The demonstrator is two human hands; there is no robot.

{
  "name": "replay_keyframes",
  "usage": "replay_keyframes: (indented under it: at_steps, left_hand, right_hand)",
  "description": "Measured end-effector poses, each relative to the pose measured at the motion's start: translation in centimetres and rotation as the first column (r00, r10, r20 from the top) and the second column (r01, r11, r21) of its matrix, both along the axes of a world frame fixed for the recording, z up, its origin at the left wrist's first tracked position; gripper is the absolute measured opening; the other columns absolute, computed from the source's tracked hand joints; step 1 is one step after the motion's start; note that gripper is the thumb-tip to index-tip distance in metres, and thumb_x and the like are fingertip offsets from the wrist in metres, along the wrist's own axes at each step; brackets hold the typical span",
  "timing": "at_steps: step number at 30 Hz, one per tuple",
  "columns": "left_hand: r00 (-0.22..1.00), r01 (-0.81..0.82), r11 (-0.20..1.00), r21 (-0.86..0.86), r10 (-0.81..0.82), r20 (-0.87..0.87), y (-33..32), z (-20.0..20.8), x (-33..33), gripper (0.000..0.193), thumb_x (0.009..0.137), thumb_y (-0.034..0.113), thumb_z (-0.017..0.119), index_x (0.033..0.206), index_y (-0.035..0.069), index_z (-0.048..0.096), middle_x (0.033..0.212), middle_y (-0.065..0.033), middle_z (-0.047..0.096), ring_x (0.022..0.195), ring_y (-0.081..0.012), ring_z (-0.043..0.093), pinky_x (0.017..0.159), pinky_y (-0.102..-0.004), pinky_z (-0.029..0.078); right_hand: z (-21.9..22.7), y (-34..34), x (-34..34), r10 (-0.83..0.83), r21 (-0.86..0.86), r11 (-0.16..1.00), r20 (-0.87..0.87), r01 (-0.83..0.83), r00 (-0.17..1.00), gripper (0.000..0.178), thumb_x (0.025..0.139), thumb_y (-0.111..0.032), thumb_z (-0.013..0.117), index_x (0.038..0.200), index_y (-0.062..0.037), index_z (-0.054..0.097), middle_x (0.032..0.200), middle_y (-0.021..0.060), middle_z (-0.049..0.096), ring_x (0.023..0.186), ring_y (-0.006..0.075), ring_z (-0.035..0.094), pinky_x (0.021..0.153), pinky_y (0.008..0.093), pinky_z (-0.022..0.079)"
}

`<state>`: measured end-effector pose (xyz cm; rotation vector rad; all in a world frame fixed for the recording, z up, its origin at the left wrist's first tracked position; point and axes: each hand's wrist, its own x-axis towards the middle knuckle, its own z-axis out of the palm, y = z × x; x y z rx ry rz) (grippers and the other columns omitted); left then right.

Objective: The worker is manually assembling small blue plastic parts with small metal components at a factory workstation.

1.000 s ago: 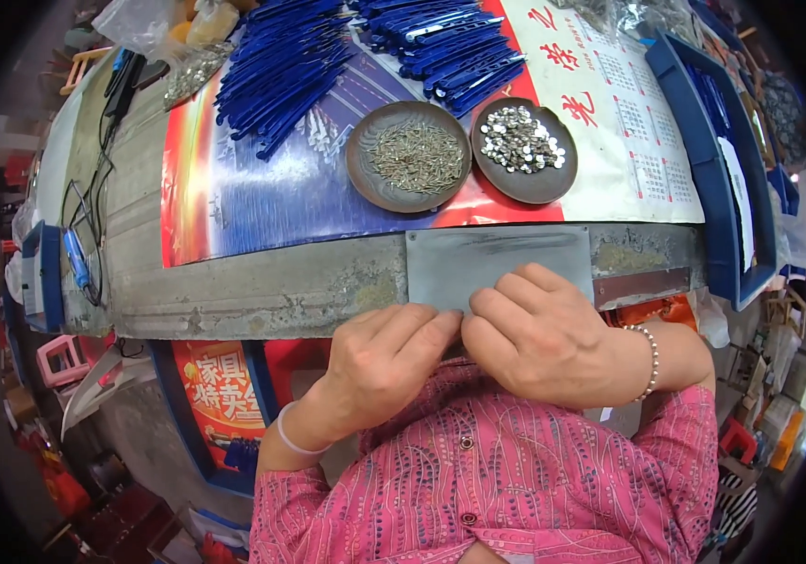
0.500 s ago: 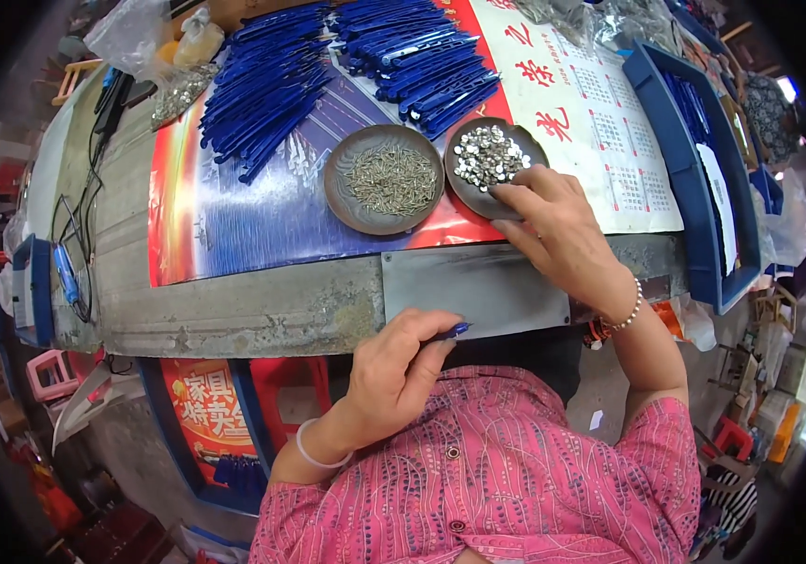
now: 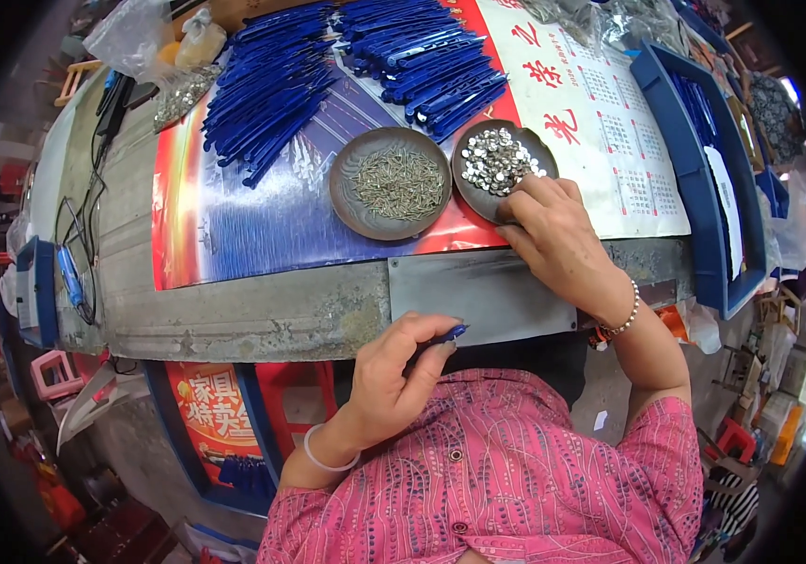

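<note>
At the bottom of the frame, nearest to us, is a pink patterned shirt [image 3: 506, 461]. Just above it, near the centre, we see the left hand [image 3: 389, 368] pinching a small blue piece [image 3: 455, 333] between thumb and forefinger, its end poking out past the tips. Right of that, a grey metal plate [image 3: 464, 296] sits at the table's near edge.

Right of centre, the right hand [image 3: 561, 240] reaches to the lower right rim of a dark round dish [image 3: 474, 199] with shiny discs [image 3: 495, 158] in it. Its fingers are bunched close together; we cannot tell whether they grip a disc. Just left, a second dark dish [image 3: 347, 202] holds thin metal pins [image 3: 398, 183].

Both dishes rest on a colourful poster [image 3: 262, 240]. Farther off, at the top, we find two heaps of blue strips [image 3: 267, 94], and, at the upper left, a clear plastic bag [image 3: 133, 36].
</note>
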<state>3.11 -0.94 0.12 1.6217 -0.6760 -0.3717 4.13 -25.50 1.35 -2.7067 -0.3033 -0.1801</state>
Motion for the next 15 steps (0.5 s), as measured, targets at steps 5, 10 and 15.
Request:
replay_keyframes:
  at_steps: [5,10,15]
  left_hand:
    - [0.999,0.019,1.0,-0.014,-0.02,-0.027,-0.2,0.0,-0.2,0.021,0.088,-0.005,0.053,0.109,-0.003,0.054,0.085,-0.007,0.059,0.066,-0.0057,0.052,0.057,-0.0177,0.041]
    - [0.823,-0.16,0.968,-0.195,0.022,-0.568,-0.9,-0.1,-1.1,0.026,0.09,-0.001,0.053,0.116,0.0,0.052,0.09,-0.0058,0.06,0.063,-0.0053,0.048,0.057,-0.018,0.04]
    - [0.733,-0.195,0.947,-0.255,-0.032,-0.679,-1.3,-0.9,-1.4,0.027,0.092,0.004,0.053,0.119,0.0,0.052,0.092,-0.0055,0.06,0.065,-0.0065,0.048,0.059,-0.0188,0.04]
  right_hand:
    - [0.7,0.2,-0.5,-0.008,0.057,0.998,0.071,0.004,0.997,0.012,0.074,-0.005,0.065,0.082,-0.0039,0.055,0.08,0.0092,0.054,0.079,0.0273,0.054,0.076,0.0366,0.039]
    - [2.7,2.5,-4.1,-0.043,0.482,0.876,0.011,0.033,0.999,0.016,0.069,0.007,0.067,0.079,-0.002,0.056,0.076,0.0083,0.06,0.068,0.0211,0.059,0.063,0.0297,0.046]
    - [1.3,4.4,-5.9,0.054,0.748,0.662,-0.097,0.037,0.994,0.015,0.071,0.008,0.066,0.08,-0.001,0.056,0.077,0.0082,0.06,0.07,0.0199,0.059,0.065,0.0297,0.047]
